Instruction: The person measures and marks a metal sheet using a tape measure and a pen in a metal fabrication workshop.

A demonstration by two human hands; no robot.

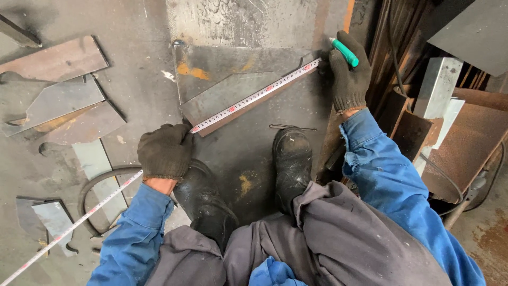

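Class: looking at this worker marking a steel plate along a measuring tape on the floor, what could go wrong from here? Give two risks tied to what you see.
1. The measuring tape is pinned only by the left hand; it could slip and skew the mark made with the green marker in the right hand.
2. Loose steel offcuts beside the boots could cause tripping.

Evenly lit by soft, diffuse daylight, with no single bright source in view. Slightly brighter across the top, where the steel plate (pixel 243 21) gives back a dull sheen; no hard glare anywhere. Shadows soft and short, deepest under the boots (pixel 291 164) and in the upper right among the stacked metal (pixel 418 106). Sharp through the centre, numerals on the tape measure (pixel 254 98) crisp. Wide-angle stretch toward the edges, the tape bending at lower left. Faint softness at the corners, little motion blur.
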